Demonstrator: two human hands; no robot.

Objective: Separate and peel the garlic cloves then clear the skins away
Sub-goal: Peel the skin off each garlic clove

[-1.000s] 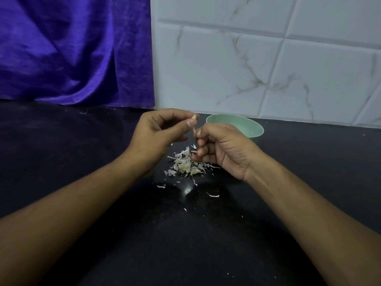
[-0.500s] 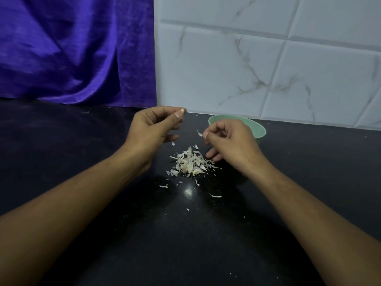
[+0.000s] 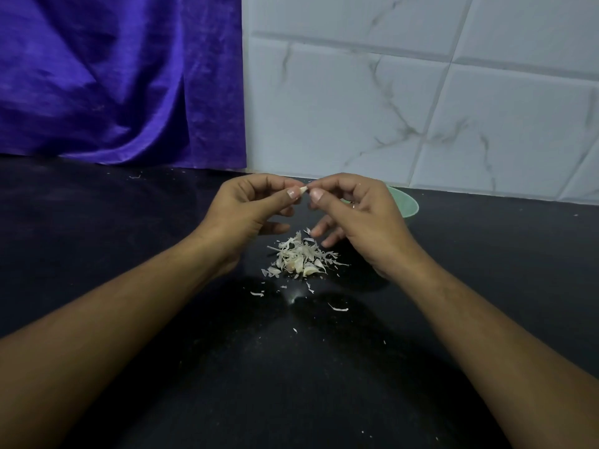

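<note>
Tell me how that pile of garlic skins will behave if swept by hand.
The pile of garlic skins looks thin and papery, so probably very light and floppy. It would likely scatter rather than slide as one: stray flakes already lie apart on the black counter.

The fingers [image 3: 293, 193] of the left hand [image 3: 246, 209] and right hand [image 3: 359, 215] meet on one garlic clove [image 3: 303, 189], held above the surface [image 3: 97, 238]. Directly below the fingers lies the skin pile [image 3: 299, 259]. Just behind the right fingers stands a green bowl [image 3: 409, 204], partly hidden by that hand; a tiled wall [image 3: 389, 124] closes the far side. A purple cloth [image 3: 113, 92] hangs beyond the left fingers. Open surface extends left of the left fingers, right of the bowl, and nearer, between the forearms [image 3: 470, 319], bearing scattered flakes [image 3: 338, 308].
</note>
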